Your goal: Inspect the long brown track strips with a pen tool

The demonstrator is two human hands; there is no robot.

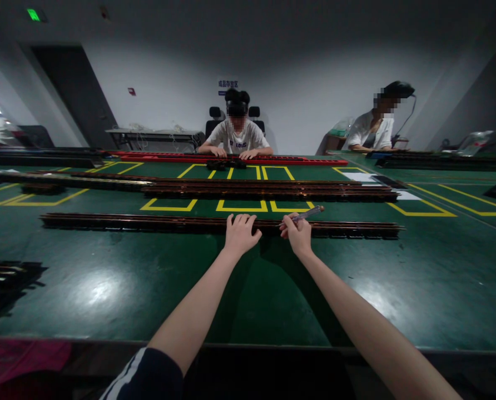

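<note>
A bundle of long dark strips with copper-coloured lines (148, 222) lies crosswise on the green table in front of me. My left hand (241, 235) rests over its middle with the fingers spread, the fingertips on the strips. Just to the right, my right hand (298, 235) is closed round a clear pen-like tool (308, 214). The tool slants, its brownish end up to the right and its thin tip down by the strips. Whether the tip touches them I cannot tell.
Behind lies a second row of similar strips (273, 190), and another stack (6, 283) is at the left. Yellow tape outlines (242, 209) mark the green table (127, 305). Across it, a person (236, 136) handles a red strip (298, 160); another person (371, 130) sits at the far right.
</note>
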